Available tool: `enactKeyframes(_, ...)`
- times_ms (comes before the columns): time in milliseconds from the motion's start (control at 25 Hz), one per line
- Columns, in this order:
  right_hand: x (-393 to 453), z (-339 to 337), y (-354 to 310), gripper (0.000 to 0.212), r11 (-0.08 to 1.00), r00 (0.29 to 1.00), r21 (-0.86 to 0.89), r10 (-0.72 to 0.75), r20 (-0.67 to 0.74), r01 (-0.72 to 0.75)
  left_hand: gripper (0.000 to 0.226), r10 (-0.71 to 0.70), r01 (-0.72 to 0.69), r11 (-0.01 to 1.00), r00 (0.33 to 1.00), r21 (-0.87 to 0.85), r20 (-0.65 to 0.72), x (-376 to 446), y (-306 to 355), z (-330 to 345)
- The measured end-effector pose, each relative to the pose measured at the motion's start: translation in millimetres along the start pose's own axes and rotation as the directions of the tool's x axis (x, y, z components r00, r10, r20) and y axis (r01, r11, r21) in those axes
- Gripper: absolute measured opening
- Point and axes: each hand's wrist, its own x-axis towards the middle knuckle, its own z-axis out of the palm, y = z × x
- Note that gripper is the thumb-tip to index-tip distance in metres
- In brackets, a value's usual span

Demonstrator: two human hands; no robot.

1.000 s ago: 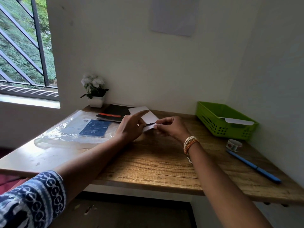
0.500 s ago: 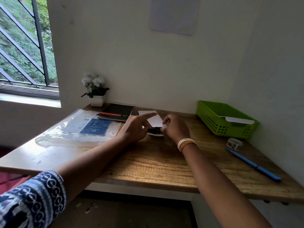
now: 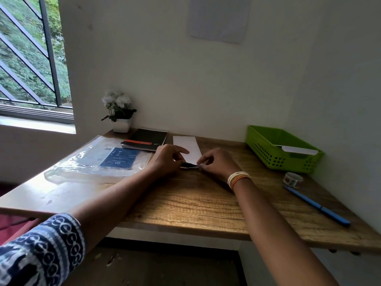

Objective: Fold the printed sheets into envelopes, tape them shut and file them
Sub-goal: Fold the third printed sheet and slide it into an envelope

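Note:
A white printed sheet point(image 3: 187, 146) lies flat on the wooden desk point(image 3: 185, 201), its long side running away from me, with a dark printed patch at its near end. My left hand point(image 3: 165, 159) pinches the sheet's near left corner. My right hand point(image 3: 216, 164) pinches the near right corner. A roll of patterned tape point(image 3: 292, 179) sits at the right, apart from both hands. A green plastic basket point(image 3: 268, 153) at the back right holds one folded white envelope point(image 3: 299, 150).
A blue pen point(image 3: 317, 207) lies near the desk's right edge. A clear plastic packet with blue print point(image 3: 103, 159) covers the left of the desk. A black notebook point(image 3: 146, 139) and a small white flowerpot point(image 3: 120, 124) stand at the back by the wall.
The sheet went from tilted and lifted to lying flat and straight on the desk. Both hands moved down to its near edge.

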Motion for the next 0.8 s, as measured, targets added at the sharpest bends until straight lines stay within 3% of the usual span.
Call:
enactKeyframes(320,3.4,6.9,2.6,0.016,0.995,0.995,0.035,0.098,-0.036,-0.097,0.020,0.012,-0.020,0.998,0.989,0.052,0.150,-0.9,6.5,-4.1)
enactKeyframes(520,4.6,16.6,3.0,0.011,0.993,0.989,0.047,0.115,-0.097,-0.111,0.025,0.036,-0.055,0.988,0.990,0.143,0.136,-1.3,7.9,-4.8)
enactKeyframes(680,-0.4,21.3,-5.4,0.013,0.991,0.990,-0.113,0.051,-0.131,-0.066,0.026,0.058,-0.150,0.938,0.956,0.311,0.287,-5.7,21.4,-3.0)
enactKeyframes(800,-7.2,30.8,-23.9,0.021,0.944,0.997,-0.327,-0.058,-0.047,0.040,0.035,-0.028,-0.150,0.904,0.914,0.400,0.406,-16.7,32.5,-7.1)
